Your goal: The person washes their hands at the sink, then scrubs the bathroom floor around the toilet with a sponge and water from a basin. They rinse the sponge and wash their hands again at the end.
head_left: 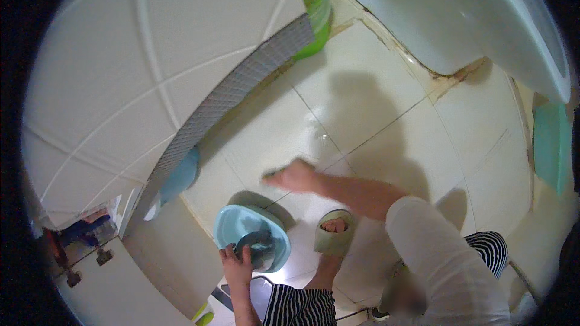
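A light-blue plastic basin (222, 226) stands on the tiled floor, holding a dark grey item (260, 241) with a curved edge and a paler side; its exact kind is unclear. My left hand (238, 262) grips the near edge of that item, fingers bent over it. Up and to the right of the basin, my right hand (292, 177) hangs above the floor, blurred and closed around a small dark item (269, 175). Only bits of this item show at either side of the fist, so I cannot tell what it is.
My slippered foot (334, 233) is right of the basin. A white ceramic fixture (421, 22) stands at upper right, a green bucket (319, 31) beside the tiled wall (113, 54). Another blue plastic container (182, 174) sits by the wall, a teal one (549, 145) at far right.
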The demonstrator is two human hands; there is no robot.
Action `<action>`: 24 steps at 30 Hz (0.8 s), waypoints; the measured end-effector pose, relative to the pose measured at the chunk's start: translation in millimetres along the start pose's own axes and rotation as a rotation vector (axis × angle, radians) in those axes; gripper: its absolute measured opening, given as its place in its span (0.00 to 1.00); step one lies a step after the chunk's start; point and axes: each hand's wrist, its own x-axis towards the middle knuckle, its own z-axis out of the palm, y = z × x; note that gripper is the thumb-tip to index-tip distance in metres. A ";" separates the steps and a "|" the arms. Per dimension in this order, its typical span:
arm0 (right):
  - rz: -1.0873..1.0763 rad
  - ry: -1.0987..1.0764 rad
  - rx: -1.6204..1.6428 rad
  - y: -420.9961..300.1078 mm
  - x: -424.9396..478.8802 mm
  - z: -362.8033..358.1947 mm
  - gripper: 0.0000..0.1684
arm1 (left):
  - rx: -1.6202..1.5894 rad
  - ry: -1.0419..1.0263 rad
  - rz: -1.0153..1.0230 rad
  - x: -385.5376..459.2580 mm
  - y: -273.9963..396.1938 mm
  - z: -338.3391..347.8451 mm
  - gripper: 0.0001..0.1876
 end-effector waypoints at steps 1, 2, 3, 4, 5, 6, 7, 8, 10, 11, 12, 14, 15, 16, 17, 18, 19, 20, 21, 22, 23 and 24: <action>0.022 0.110 -0.191 41.2 16.9 -28.2 0.22 | 0.003 -0.038 0.008 2.5 -0.8 -4.4 0.19; 0.110 0.306 -0.299 90.5 30.1 -65.1 0.17 | 0.005 -0.075 0.018 5.7 -4.9 -5.1 0.19; 0.210 0.566 -0.306 145.9 32.6 -106.6 0.13 | 0.016 -0.123 0.052 13.5 -13.1 -4.6 0.19; 0.274 0.710 -0.318 143.0 20.5 -147.0 0.14 | 0.059 -0.053 -0.048 -0.5 -42.9 3.7 0.20; 0.344 0.849 -0.304 139.3 10.1 -193.0 0.16 | 0.108 0.018 -0.147 -17.0 -71.0 11.4 0.21; 0.396 0.869 -0.371 142.9 -4.0 -195.4 0.18 | 0.141 0.090 -0.181 -15.4 -80.6 19.7 0.22; 0.441 0.878 -0.435 147.3 -20.4 -183.2 0.20 | 0.239 0.254 -0.228 -19.5 -77.1 30.3 0.27; 0.475 0.881 -0.487 144.0 -34.6 -166.6 0.22 | 0.187 0.143 -0.285 -26.2 -95.3 41.3 0.27; 0.184 0.334 -0.628 115.1 -74.2 -82.3 0.27 | 0.068 -0.067 -0.358 -14.5 -127.8 65.4 0.29; 0.086 0.120 -0.399 91.8 -92.0 -56.8 0.25 | -0.099 -0.154 -0.454 -9.7 -115.1 68.1 0.27; 0.137 -0.103 -0.172 64.8 -92.3 -62.4 0.24 | -0.187 -0.152 -0.517 -15.9 -126.0 73.7 0.25; 0.145 -0.184 -0.231 69.5 -74.4 -91.4 0.22 | -0.372 -0.145 -0.614 -21.6 -152.4 95.9 0.22; 0.009 0.106 -0.372 120.7 -74.8 -95.7 0.23 | -0.584 -0.235 -0.614 -2.1 -130.3 92.1 0.19; 0.336 0.239 -0.517 135.4 -52.5 -132.9 0.26 | -0.669 -0.211 -0.557 -9.1 -147.1 92.2 0.19; 0.326 0.837 -0.586 172.0 -38.8 -169.5 0.29 | -0.752 -0.185 -0.474 -6.7 -175.9 94.1 0.20; 0.612 0.683 -0.332 141.5 -32.9 -216.4 0.31 | -0.787 -0.140 -0.609 -22.2 -163.2 84.1 0.20; 0.574 0.739 -0.405 146.8 -42.0 -218.6 0.30 | -0.822 -0.117 -0.671 -10.0 -122.3 62.5 0.22; 0.518 0.793 -0.465 154.3 -43.5 -216.5 0.29 | -0.905 -0.078 -0.641 -6.5 -119.8 59.0 0.22; 0.461 0.847 -0.527 160.7 -44.2 -213.9 0.28 | -0.988 -0.041 -0.607 -0.4 -120.5 55.6 0.22; 0.444 0.729 -0.597 144.9 -44.8 -178.8 0.31 | -1.076 0.007 -0.591 2.0 -121.9 53.1 0.21; 0.392 0.432 -0.659 122.6 -58.5 -138.9 0.31 | -1.018 0.015 -0.613 5.9 -122.4 46.9 0.20; 0.269 0.207 -0.550 103.4 -75.7 -104.6 0.29 | -1.064 0.024 -0.573 5.8 -118.4 45.1 0.20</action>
